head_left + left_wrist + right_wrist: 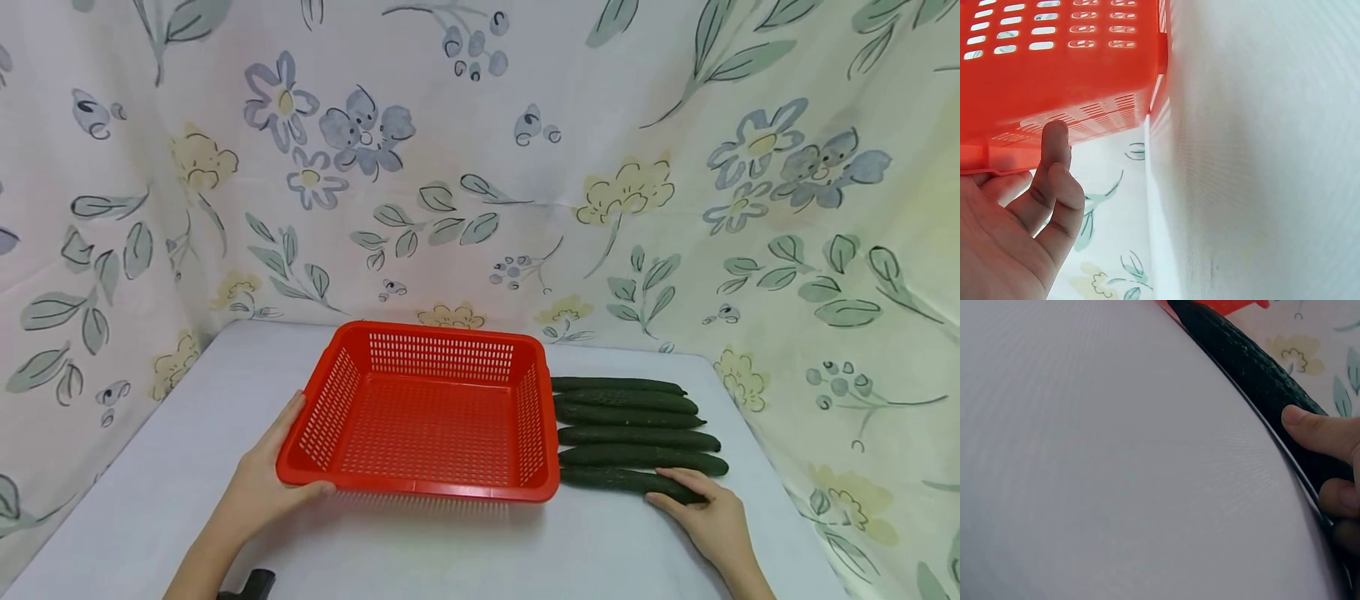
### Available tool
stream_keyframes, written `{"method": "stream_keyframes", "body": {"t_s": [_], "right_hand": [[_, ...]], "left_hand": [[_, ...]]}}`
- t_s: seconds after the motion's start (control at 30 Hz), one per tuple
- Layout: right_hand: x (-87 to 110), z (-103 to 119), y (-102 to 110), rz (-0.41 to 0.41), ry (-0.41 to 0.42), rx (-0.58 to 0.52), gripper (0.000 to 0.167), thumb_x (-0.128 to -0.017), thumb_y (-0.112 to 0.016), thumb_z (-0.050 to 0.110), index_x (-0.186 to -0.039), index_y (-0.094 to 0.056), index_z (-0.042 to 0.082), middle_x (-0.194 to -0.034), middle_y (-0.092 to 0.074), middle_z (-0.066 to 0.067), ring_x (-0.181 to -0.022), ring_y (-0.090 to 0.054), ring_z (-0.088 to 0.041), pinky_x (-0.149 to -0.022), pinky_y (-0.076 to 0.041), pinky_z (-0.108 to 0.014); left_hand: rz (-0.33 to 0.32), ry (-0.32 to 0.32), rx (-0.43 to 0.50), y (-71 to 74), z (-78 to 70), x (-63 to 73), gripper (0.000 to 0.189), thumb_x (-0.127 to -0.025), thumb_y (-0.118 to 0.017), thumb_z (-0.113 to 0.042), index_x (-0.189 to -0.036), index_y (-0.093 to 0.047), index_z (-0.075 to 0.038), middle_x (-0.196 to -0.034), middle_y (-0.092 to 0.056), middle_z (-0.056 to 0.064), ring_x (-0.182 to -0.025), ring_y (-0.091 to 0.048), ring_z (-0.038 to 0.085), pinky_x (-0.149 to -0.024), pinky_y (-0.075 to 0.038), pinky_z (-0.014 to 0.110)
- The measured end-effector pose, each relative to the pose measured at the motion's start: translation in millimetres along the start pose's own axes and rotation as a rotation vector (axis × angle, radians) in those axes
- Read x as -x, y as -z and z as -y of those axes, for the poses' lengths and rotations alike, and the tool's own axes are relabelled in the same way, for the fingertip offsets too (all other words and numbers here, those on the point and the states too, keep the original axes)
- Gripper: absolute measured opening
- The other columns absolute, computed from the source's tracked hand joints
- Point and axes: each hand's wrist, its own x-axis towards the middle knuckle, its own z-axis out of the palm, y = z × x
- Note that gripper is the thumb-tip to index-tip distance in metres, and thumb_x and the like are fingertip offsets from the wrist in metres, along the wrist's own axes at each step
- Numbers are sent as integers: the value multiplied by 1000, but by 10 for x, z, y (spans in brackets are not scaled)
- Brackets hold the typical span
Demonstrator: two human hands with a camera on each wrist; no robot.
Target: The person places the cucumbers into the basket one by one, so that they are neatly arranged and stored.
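Observation:
A red plastic basket (429, 485) with slotted walls and nothing in it stands at the middle of the table. My left hand (258, 492) holds its near left corner, the thumb by the front rim and the fingers along the left side. In the left wrist view, those fingers (1055, 147) reach under the red rim. Several dark green cucumbers lie side by side to the right of the basket. The nearest cucumber (611, 478) is gripped near its right end by my right hand (716, 521). In the right wrist view, the thumb and fingers lie around this cucumber (1254, 359).
A white cloth covers the table (420, 558). Flower-printed fabric (465, 167) hangs behind and at both sides. A small black object (257, 583) shows at the bottom edge, beside the left forearm. The farther cucumbers (630, 417) lie close to the basket's right wall.

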Motion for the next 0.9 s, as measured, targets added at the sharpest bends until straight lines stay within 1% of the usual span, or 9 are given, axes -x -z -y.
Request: {"method": "stream_keyframes", "body": {"t_s": [0.1, 0.17, 0.33, 0.4, 0.43, 0.53, 0.63, 0.77, 0.9], "right_hand": [[11, 15, 48, -11, -9, -13, 40, -77, -97, 27, -113, -84, 15, -121, -76, -11, -63, -70, -4, -59, -55, -15], [18, 31, 99, -22, -13, -27, 40, -78, -97, 27, -113, -83, 14, -120, -76, -6, -64, -71, -5, -60, -56, -15], [23, 115, 244, -61, -41, -75, 40, -80, -96, 24, -116, -83, 13, -112, -70, 26, -67, -74, -5, -61, -57, -15], [22, 166, 292, -76, -73, -98, 43, -81, -95, 25, -119, -82, 13, -110, -65, 34, -66, -75, -7, -59, -57, -17], [20, 191, 313, -83, -93, -110, 44, -82, -94, 25, -121, -81, 12, -109, -63, 36, -65, -74, -8, -57, -57, -19], [14, 257, 358, -105, -153, -141, 47, -83, -93, 25, -126, -79, 10, -107, -64, 37, -58, -70, -14, -51, -53, -22], [4, 287, 375, -123, -183, -153, 49, -84, -93, 25, -128, -78, 9, -105, -65, 36, -54, -67, -17, -50, -52, -22], [1, 283, 374, -133, -173, -162, 48, -83, -93, 23, -127, -78, 8, -104, -66, 35, -54, -67, -15, -50, -52, -21], [-20, 290, 376, -111, -166, -214, 49, -85, -92, 21, -129, -76, 5, -104, -69, 31, -47, -59, -13, -47, -49, -22]], "left_hand": [[-4, -1, -5, -13, 15, 6, 132, -72, -98, -41, -172, -13, -25, -173, -31, 16, -141, -50, 45, -92, -61, 52], [-3, -3, -1, -21, 21, 12, 133, -72, -98, -41, -172, -12, -27, -173, -30, 17, -141, -50, 46, -93, -61, 57], [0, -2, -6, -19, 12, 18, 133, -71, -98, -41, -172, -14, -25, -173, -31, 16, -141, -50, 45, -92, -60, 46], [1, 1, -11, -13, 4, 16, 133, -71, -98, -41, -172, -14, -25, -173, -31, 15, -141, -50, 44, -92, -58, 43], [3, 2, -7, -10, 1, 14, 133, -72, -98, -41, -172, -14, -25, -173, -30, 15, -142, -50, 44, -92, -59, 45], [6, 8, -5, 1, -13, 9, 132, -72, -98, -41, -172, -13, -25, -173, -30, 16, -142, -50, 45, -92, -60, 50], [6, 9, 1, 8, -21, -1, 131, -73, -97, -41, -172, -14, -22, -173, -30, 16, -141, -50, 45, -91, -61, 52], [2, 4, -5, 6, -19, -8, 131, -72, -97, -41, -172, -15, -19, -173, -30, 16, -141, -50, 45, -91, -61, 54], [2, 4, -5, 3, -11, 1, 131, -73, -97, -42, -172, -14, -23, -173, -30, 16, -142, -49, 46, -93, -60, 58]]}}
